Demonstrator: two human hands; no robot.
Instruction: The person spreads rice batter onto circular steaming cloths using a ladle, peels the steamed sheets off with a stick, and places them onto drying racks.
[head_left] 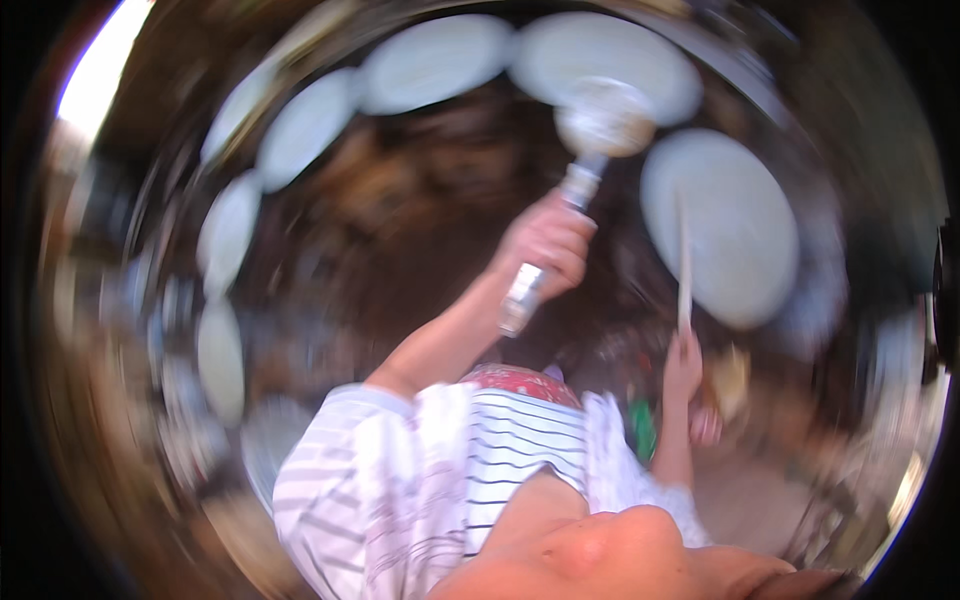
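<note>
A ring of large pale round discs (pixel 720 225) is seen curving around a dark brown, blurred middle area; what they are cannot be told through the motion blur. A striped white garment (pixel 450 470) fills the lower centre, with a red patterned cloth (pixel 520 382) at its upper edge. A long metal ladle (pixel 585 170) is held up in the middle of the view, its round bowl raised against the discs at the top and its handle slanting down. The left hand (pixel 548 245) is wrapped around the ladle's handle, fingers closed tight on it. A thin pale stick (pixel 684 270) is held upright, overlapping the largest disc, by the right hand (pixel 683 365), whose fingers are closed around its lower end.
</note>
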